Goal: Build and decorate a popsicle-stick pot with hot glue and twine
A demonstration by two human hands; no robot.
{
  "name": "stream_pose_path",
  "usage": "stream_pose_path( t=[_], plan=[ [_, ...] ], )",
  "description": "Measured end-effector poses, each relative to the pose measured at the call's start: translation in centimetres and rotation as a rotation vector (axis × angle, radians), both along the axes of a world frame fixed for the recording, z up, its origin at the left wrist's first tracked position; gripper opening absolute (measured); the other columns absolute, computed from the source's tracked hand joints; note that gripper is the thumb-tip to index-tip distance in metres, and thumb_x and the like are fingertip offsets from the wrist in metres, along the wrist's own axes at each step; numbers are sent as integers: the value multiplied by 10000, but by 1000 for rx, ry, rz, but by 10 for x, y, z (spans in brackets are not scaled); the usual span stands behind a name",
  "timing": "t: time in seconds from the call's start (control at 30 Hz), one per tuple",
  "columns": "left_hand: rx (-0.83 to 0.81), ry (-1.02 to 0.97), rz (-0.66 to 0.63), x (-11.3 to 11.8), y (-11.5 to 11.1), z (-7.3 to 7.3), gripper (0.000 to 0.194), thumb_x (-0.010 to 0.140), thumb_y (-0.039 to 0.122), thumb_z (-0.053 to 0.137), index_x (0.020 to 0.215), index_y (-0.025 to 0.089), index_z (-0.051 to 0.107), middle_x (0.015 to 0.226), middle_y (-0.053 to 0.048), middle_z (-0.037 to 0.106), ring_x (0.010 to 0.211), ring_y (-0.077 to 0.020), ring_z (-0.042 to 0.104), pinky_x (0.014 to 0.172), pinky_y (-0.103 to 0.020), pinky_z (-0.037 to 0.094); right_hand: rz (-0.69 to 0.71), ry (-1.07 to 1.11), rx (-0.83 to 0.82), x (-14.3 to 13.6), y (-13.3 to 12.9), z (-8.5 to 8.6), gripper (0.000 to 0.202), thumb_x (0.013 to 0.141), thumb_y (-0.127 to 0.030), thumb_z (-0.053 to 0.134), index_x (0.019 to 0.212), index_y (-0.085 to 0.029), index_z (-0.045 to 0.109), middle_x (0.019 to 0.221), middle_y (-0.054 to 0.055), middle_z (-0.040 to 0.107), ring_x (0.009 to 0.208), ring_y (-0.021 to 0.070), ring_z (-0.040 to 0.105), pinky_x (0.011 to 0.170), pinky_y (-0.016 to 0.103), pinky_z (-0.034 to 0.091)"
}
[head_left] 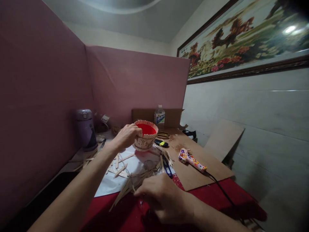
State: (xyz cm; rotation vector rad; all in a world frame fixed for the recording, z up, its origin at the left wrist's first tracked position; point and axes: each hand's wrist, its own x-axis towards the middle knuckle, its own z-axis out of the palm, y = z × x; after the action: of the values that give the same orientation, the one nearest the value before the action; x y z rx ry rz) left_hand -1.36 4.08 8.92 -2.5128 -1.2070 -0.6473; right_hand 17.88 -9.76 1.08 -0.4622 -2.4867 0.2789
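My left hand (129,135) grips the near left rim of a round pot (145,141) with a red inside. Pale wooden sticks form its scalloped rim, and its outside has a band of raised decoration. My right hand (164,195) is closed low at the front, over the red cloth. From its fingertips a thin pale string (131,182) appears to run up towards the loose sticks; the fingers partly hide what they pinch. Wooden craft sticks (120,170) lie scattered on a white sheet (106,187) beneath the pot.
A flower-patterned glue gun (191,160) with a black cord lies on brown cardboard (200,180). Near the pot are a black-and-yellow cutter (161,143), blue-handled scissors (167,167) and a clear bottle (159,116). A purple flask (86,130) stands left. Pink partitions (137,80) enclose the back.
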Motion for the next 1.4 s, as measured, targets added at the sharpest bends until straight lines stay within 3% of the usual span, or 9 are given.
stream_pose_path(
  t=[0.2, 0.37, 0.43, 0.53, 0.6, 0.87, 1.1, 1.27, 1.4],
  plan=[
    [-69, -42, -46, -9, 5, -19, 230, 690, 29, 529, 727, 225, 644, 910, -64, 686, 1040, -235, 577, 918, -372, 414, -33, -24, 92, -15, -13, -9, 311, 645, -79, 557, 924, -177, 654, 777, 23, 704, 654, 149, 620, 536, 242, 382],
    [19, -198, 86, 2, -42, -12, 377, 680, -4, 478, 927, 199, 678, 1077, -105, 674, 1036, -262, 575, 876, -401, 449, -221, 250, -20, -23, -7, -11, 182, 781, -97, 515, 868, -178, 652, 769, 49, 696, 671, 156, 623, 602, 255, 422],
    [-234, -371, 42, 12, -71, -8, 177, 786, 176, 509, 801, 193, 685, 800, -68, 690, 734, -201, 618, 686, -323, 494, -335, 406, -82, -22, -1, -3, 166, 824, -115, 495, 837, -184, 646, 771, 54, 692, 691, 161, 622, 633, 267, 437],
    [-829, -486, -244, 22, -102, -6, 356, 841, 461, 464, 803, 171, 668, 650, -32, 613, 485, -126, 528, 435, -228, 410, -372, 542, -178, -15, 10, 12, 154, 848, -147, 511, 770, -193, 635, 765, 40, 681, 687, 150, 604, 649, 264, 448],
    [-926, -590, -277, 19, -105, -8, 408, 802, 530, 502, 756, 158, 663, 554, -1, 539, 422, -99, 452, 383, -206, 346, -351, 543, -177, -7, 17, 21, 140, 838, -157, 534, 771, -197, 650, 769, 35, 678, 704, 156, 600, 663, 270, 450],
    [-180, -629, 188, -47, -46, -18, 194, 642, 385, 632, 581, 202, 652, 535, -14, 597, 507, -140, 503, 496, -250, 367, -501, 455, -452, 36, 47, 22, 205, 802, -278, 584, 644, -168, 654, 562, -8, 569, 548, 120, 486, 524, 243, 340],
    [97, -419, 587, -87, -35, -36, 201, 751, 326, 525, 664, 221, 673, 798, -81, 677, 681, -227, 609, 579, -300, 401, -406, 586, -901, 56, 63, 20, 402, 687, -556, 671, 647, -175, 551, 448, -94, 370, 381, 40, 231, 380, 193, 142],
    [-17, -57, 764, -65, -54, -29, 225, 784, 222, 480, 764, 203, 703, 974, -109, 654, 690, -246, 635, 539, -305, 396, -392, 584, -926, 58, 57, 24, 390, 680, -532, 690, 659, -173, 540, 477, -83, 416, 376, 32, 250, 363, 184, 140],
    [38, -62, 551, -12, -76, -14, 299, 859, 213, 410, 968, 235, 688, 1057, -73, 650, 754, -197, 650, 608, -276, 420, -456, 530, -769, 50, 54, 27, 355, 726, -497, 652, 641, -164, 563, 484, -60, 438, 419, 55, 328, 390, 191, 205]
  ],
)
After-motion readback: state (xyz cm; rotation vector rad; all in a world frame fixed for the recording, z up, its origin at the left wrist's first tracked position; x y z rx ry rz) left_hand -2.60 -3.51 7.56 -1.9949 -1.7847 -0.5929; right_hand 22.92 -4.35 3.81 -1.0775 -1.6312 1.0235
